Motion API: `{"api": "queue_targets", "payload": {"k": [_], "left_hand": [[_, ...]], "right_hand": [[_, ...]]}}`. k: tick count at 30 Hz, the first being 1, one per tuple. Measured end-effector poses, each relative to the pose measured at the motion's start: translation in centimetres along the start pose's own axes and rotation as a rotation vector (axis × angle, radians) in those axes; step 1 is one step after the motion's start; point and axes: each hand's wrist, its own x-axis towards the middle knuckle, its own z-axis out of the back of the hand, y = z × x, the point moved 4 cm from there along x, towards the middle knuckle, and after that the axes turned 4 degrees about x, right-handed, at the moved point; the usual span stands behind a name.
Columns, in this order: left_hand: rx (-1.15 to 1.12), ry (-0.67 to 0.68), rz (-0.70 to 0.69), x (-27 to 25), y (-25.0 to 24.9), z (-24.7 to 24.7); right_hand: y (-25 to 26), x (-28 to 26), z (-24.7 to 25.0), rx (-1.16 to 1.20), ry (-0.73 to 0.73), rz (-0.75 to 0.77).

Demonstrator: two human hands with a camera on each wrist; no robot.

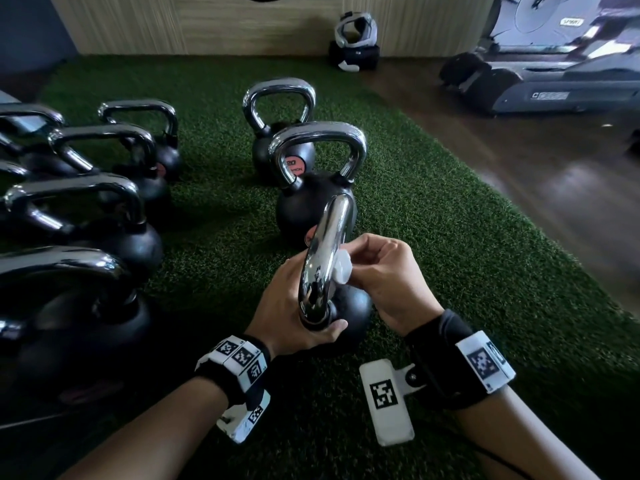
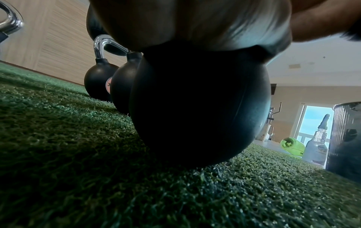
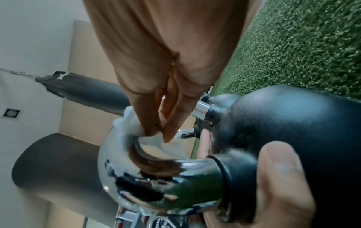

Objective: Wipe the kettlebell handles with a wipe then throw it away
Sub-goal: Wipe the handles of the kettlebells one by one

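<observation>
Pinching wipe (image 1: 341, 270) against kettlebell handle (image 1: 329, 244)

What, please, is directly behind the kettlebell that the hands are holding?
Behind the held kettlebell stand two more kettlebells in a row on the green turf. The nearer one's lower front is hidden by the chrome handle.

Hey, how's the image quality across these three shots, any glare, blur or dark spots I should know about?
Head view: edges bend from the wide lens, the chrome kettlebell handle shows bright reflections, and the left kettlebells sit in shadow. Left wrist view: the kettlebell body is dark against the bright doorway, and the left hand is blurred. Right wrist view: the wipe looks soft, the left thumb out of focus.
</observation>
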Motion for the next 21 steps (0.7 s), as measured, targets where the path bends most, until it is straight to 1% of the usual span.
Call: {"api": "queue_targets", "payload": {"k": [2,4,8,11,13,17,21], "left_hand": [[-0.003,-0.008,-0.013,0.0,0.0,0.0],[0.006,-0.013,-0.012,-0.1,0.2,-0.1],[0.01,-0.013,0.007,-0.1,0.2,0.0],[0.009,-0.015,-0.019,-0.1,-0.1,0.0],[0.008,-0.022,-0.013,-0.2,-0.2,0.0],[0.025,-0.027,-0.01,-0.2,-0.9,0.4],[0.018,-0.026,-0.01,0.1,-1.4,0.7]], "right_hand": [[0.4,0.0,0.0,-0.064,-0.048,0.051],[0.6,0.8,0.0,-0.118,-0.143,0.08],[0.7,2.5,0.2,-0.145,-0.319,0.108],[0.7,2.2,0.3,-0.179,-0.364,0.128],[0.5,2.1,0.3,-0.201,-0.394,0.155],[0.2,3.2,0.3,-0.309,-0.515,0.204],[-0.6,4.2,0.6,-0.31,-0.589,0.172]]}}
